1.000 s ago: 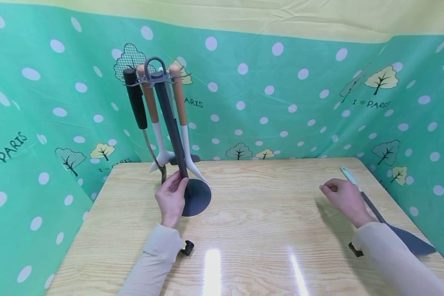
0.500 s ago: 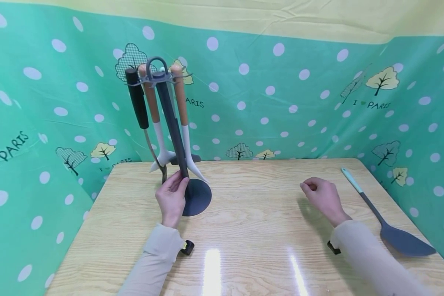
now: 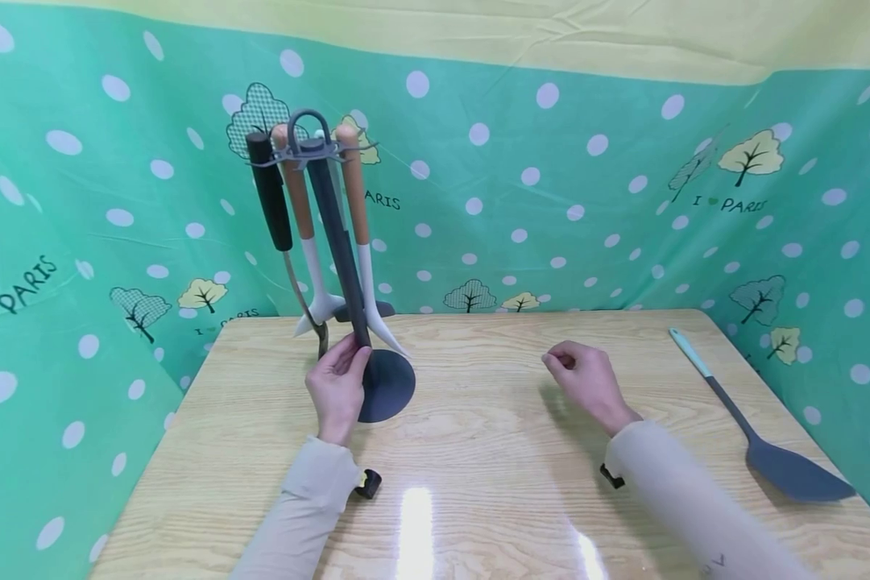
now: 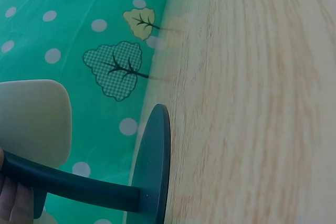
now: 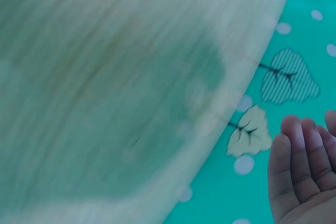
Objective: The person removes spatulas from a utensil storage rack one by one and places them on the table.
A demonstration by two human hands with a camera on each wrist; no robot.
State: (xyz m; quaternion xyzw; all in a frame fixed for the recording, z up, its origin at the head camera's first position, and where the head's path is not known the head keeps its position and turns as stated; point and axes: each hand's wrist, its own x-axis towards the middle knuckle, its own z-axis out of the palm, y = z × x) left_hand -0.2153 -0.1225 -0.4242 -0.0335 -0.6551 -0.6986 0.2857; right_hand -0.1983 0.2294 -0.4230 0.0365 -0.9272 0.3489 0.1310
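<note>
A dark rack point(image 3: 387, 387) with a round base stands at the left of the table, several utensils hanging from its top ring. My left hand point(image 3: 336, 395) grips its post low down, just above the base. In the left wrist view the post meets the base point(image 4: 157, 166), and fingers point(image 4: 16, 200) show at the edge. Over the middle-right of the table is my right hand point(image 3: 586, 380), holding nothing; its fingers point(image 5: 299, 166) are loosely curved. At the far right lies a dark turner point(image 3: 790, 471) with a mint handle point(image 3: 689, 352).
On the rack hang a black-handled utensil point(image 3: 270, 193), two with wooden handles point(image 3: 354, 185) and white lower parts, and others partly hidden behind. The wooden table point(image 3: 478, 435) is bordered at the back and sides by a green dotted cloth point(image 3: 515, 185).
My right hand has moved left across the table, away from the turner, which is now fully uncovered. The left hand and the rack have stayed in place.
</note>
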